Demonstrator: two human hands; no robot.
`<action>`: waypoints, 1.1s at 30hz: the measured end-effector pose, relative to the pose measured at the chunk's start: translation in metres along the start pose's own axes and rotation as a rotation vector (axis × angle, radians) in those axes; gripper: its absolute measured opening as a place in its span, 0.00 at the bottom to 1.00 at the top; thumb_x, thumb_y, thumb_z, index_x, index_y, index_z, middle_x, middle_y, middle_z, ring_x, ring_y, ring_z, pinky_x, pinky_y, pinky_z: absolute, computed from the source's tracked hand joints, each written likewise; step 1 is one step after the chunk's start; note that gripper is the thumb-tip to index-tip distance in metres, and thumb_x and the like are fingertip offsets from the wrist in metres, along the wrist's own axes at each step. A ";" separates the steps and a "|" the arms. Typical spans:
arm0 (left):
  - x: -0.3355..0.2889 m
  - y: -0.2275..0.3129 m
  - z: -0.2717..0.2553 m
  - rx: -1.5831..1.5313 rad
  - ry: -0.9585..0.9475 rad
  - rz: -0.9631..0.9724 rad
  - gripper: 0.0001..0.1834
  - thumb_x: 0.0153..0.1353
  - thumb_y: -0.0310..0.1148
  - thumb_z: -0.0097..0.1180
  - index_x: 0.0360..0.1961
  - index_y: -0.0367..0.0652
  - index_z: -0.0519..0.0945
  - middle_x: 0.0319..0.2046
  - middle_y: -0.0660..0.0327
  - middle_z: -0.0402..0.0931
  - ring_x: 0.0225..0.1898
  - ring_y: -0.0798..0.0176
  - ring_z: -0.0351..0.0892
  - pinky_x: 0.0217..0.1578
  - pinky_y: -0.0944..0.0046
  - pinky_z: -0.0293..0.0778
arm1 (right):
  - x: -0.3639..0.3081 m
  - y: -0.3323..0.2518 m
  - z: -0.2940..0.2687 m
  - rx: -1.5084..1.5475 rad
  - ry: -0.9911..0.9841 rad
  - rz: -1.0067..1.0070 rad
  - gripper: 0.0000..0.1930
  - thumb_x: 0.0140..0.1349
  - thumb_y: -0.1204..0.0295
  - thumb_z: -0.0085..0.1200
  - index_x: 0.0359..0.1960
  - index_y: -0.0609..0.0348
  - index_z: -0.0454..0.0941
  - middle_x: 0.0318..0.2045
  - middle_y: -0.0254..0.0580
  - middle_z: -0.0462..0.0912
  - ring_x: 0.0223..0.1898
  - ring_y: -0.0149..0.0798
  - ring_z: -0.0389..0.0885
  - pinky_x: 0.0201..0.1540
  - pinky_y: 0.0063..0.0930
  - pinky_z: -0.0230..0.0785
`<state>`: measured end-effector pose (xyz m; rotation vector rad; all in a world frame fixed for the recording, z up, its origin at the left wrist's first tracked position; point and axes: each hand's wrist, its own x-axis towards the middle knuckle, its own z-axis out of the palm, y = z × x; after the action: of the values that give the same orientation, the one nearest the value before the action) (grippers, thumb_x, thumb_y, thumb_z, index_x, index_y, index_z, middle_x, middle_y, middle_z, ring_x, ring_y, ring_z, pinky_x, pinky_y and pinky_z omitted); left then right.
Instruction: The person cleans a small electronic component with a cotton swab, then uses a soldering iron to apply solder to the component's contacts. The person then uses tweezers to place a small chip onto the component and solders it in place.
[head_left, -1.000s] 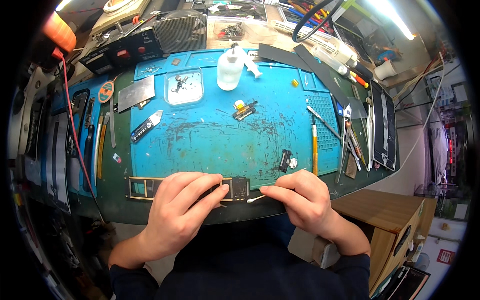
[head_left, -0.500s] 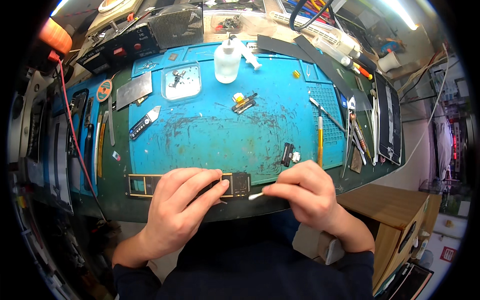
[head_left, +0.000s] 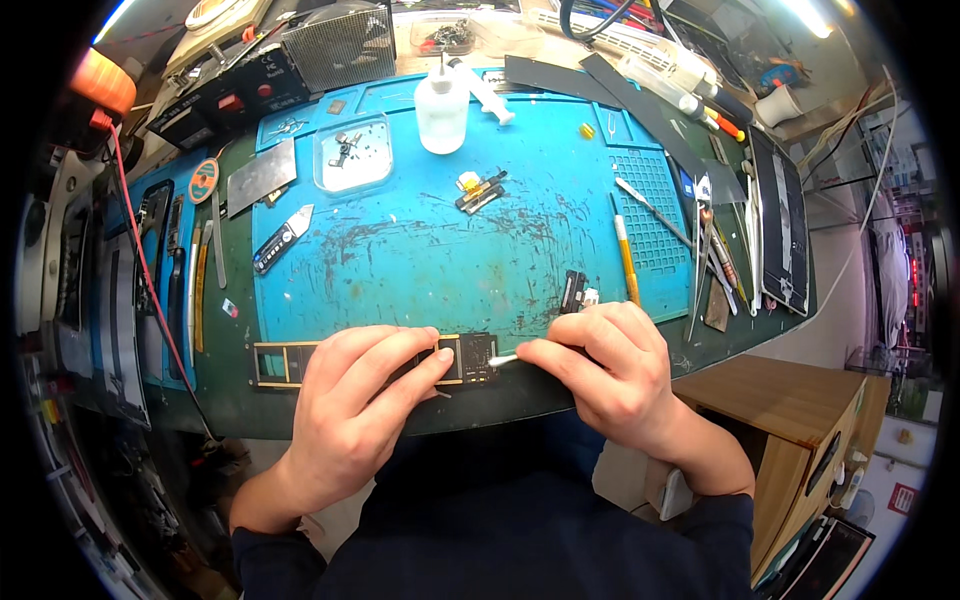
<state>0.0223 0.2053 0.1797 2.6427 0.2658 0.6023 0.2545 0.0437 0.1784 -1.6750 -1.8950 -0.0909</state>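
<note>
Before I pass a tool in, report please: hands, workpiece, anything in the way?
Left grip on dark strip. Right grip pinching cotton swab, tip at strip's right end, contact unclear. Black part just beyond right grip.

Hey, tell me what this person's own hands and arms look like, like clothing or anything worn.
The left hand and right hand are ungloved, with no rings or watch visible. Plain dark navy sleeves cover the arms but end well short of the wrists.
</note>
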 end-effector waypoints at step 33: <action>0.021 -0.007 -0.008 -0.075 0.089 -0.040 0.10 0.63 0.24 0.70 0.46 0.40 0.88 0.37 0.59 0.86 0.41 0.54 0.85 0.43 0.57 0.78 | -0.011 0.022 -0.018 -0.348 0.190 0.388 0.16 0.62 0.77 0.68 0.52 0.58 0.88 0.39 0.37 0.82 0.38 0.42 0.83 0.41 0.37 0.79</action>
<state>0.0368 0.2199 0.1913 2.5368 0.3159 0.7031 0.2819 0.0308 0.1805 -2.1520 -1.4456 -0.4266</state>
